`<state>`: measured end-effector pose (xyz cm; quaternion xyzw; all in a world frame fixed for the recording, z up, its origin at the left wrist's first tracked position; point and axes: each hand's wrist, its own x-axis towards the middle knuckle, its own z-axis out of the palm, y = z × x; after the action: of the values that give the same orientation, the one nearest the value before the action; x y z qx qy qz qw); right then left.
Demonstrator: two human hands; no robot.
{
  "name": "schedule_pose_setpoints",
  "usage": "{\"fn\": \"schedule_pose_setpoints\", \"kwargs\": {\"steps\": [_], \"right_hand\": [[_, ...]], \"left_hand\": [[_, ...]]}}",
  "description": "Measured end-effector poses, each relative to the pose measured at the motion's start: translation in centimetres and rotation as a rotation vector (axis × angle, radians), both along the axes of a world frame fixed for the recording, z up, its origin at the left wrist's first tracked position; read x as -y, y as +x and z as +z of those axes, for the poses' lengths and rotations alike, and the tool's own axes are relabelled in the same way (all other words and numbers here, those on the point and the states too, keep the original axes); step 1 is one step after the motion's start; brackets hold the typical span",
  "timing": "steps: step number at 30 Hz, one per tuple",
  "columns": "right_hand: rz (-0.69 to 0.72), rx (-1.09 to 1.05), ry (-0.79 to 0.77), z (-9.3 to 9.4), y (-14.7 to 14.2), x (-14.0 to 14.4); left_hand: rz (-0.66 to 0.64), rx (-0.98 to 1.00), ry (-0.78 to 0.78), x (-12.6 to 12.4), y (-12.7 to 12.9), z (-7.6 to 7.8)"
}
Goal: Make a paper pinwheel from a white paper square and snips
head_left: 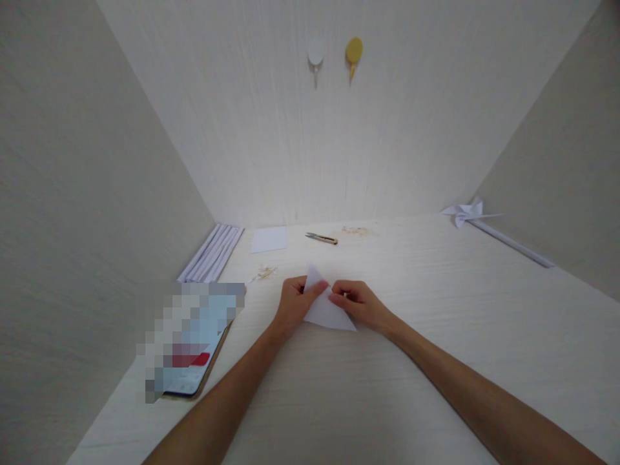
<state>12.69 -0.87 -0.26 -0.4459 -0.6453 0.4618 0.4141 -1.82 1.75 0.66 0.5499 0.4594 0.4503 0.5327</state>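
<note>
A white sheet of paper (330,318), folded into a triangle, is held just above the table between my two hands. My left hand (295,302) grips its left side, thumb on top and the other fingers behind. At the slanting right edge, my right hand (358,302) is closed in a pinch, fingertips on the paper. Whether anything small is also between those fingertips is too fine to make out. Beyond the hands lie thread snips (321,239), blades to the left, and a flat white paper square (269,239).
White paper tubes (212,253) lie at the left wall, near a partly blurred phone (201,359). Small pale pieces form a left pile (264,273) and a back pile (354,230). A paper pinwheel (467,212) on a stick rests at right. Two hooks (354,51) hang on the wall.
</note>
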Motion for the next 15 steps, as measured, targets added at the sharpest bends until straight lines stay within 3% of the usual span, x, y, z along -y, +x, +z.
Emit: {"fn": "schedule_pose_setpoints", "kwargs": {"steps": [4,10,13,15], "right_hand": [[0.105,0.046,-0.040,0.1,0.0,0.1],[0.095,-0.056,-0.119,0.1,0.1,0.0],[0.108,-0.033,-0.118,0.2,0.1,0.2],[0.100,-0.038,-0.119,0.2,0.1,0.2]], "left_hand": [[0.004,0.112,0.019,-0.4,-0.1,0.1],[0.153,0.179,0.098,-0.8,0.0,0.0],[0.336,0.219,0.162,-1.4,-0.7,-0.2],[0.544,0.298,0.158,-1.8,-1.4,-0.3]]}}
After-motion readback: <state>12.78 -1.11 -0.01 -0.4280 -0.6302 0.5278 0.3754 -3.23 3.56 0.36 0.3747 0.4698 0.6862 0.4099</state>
